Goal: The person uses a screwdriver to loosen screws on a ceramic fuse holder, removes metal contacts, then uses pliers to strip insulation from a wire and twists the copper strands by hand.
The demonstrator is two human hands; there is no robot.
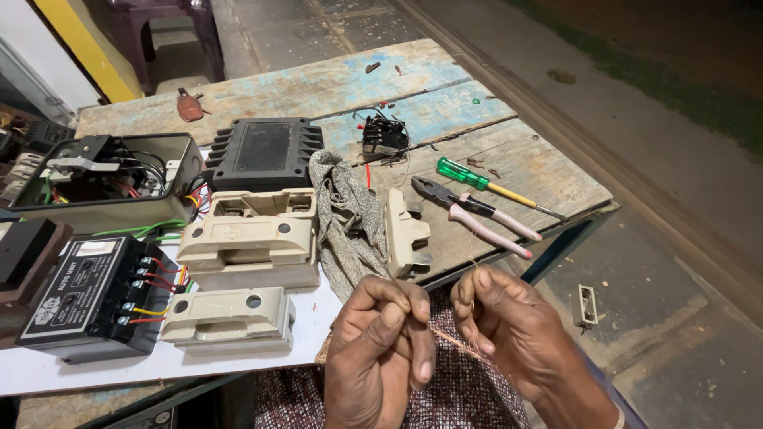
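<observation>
A thin bare copper wire (pixel 447 340) ran slantwise between the hands, low over the lap, the left hand (pixel 380 349) pinching its upper end, the right hand (pixel 509 326) pinching its lower, frayed end.

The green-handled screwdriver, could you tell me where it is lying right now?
In the head view, the green-handled screwdriver lies on the wooden table, right of centre, just behind the pliers.

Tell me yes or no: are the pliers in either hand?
No. The pliers lie on the table beside the screwdriver, while both hands pinch a thin copper wire.
</observation>
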